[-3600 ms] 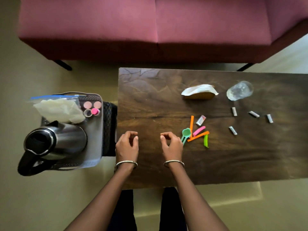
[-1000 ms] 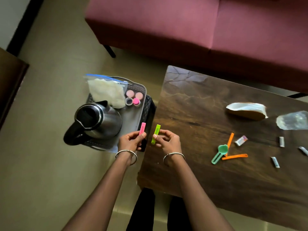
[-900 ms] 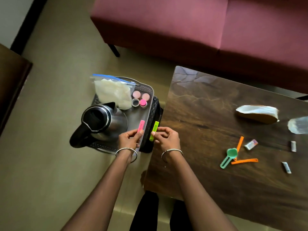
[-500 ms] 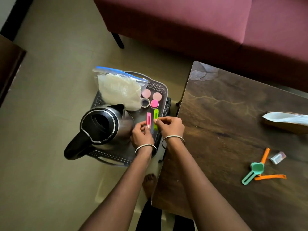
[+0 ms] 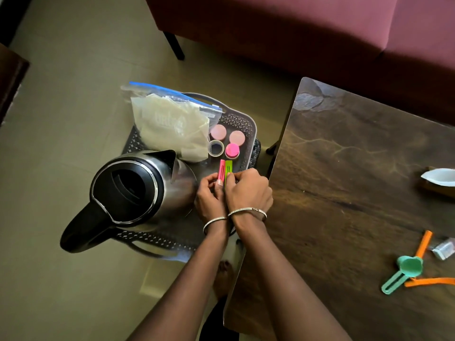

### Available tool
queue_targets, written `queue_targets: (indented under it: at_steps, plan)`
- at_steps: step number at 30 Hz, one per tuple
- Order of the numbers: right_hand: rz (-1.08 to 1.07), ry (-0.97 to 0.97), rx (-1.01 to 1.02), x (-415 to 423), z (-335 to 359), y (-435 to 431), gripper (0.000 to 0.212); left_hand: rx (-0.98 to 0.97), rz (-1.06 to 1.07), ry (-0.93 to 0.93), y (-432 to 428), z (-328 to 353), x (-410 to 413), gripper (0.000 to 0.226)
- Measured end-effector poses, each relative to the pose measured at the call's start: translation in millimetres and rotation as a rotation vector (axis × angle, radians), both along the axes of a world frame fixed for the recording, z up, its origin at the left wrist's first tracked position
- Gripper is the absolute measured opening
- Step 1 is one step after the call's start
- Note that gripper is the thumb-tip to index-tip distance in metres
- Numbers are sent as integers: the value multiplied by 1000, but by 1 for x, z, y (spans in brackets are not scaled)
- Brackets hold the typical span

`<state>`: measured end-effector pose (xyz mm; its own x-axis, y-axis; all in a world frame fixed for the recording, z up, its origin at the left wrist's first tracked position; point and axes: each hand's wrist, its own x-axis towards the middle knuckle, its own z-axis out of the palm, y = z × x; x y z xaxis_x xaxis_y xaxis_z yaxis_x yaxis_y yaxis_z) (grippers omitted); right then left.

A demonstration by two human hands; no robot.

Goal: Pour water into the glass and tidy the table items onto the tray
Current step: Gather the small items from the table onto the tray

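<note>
Early tidying: left hand point(image 5: 209, 196) pinching a pink clip point(image 5: 221, 172), right hand point(image 5: 247, 190) a green clip point(image 5: 228, 169), over the tray point(image 5: 242, 121) (orange clips point(image 5: 424, 247), scoop point(image 5: 407, 267) remain on worktop point(image 5: 344, 180); pouring apparently undone)

left hand point(image 5: 209, 198) pinching pink clip point(image 5: 221, 172), right hand point(image 5: 247, 190) green clip point(image 5: 228, 168), over tray point(image 5: 242, 124)

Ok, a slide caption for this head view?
Left hand and right hand hold a pink clip and green clip side by side over the tray, beside the kettle.
</note>
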<state>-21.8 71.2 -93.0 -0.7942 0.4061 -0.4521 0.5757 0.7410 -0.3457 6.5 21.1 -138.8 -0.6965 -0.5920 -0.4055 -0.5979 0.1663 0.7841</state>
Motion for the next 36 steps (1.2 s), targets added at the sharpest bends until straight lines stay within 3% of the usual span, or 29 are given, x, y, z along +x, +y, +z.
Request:
queue_targets:
  at_steps: [10,14,22,28,36]
  plan:
    - [146,-18,109,-1,-9,5,30,12,21,-21,2,-2,1,16]
    - [214,-39,58,-2,-10,11,30,-48,14,-23,4,1,2,12]
    - [299,51,-88,13,-7,21,32,-238,-110,-13,5,10,2,26]
    - [154,268,-329,41,3,42,23,-281,-138,25,6,28,15,33]
    - [-101,403,-380,83,16,88,15,-318,-167,175,31,70,60,20]
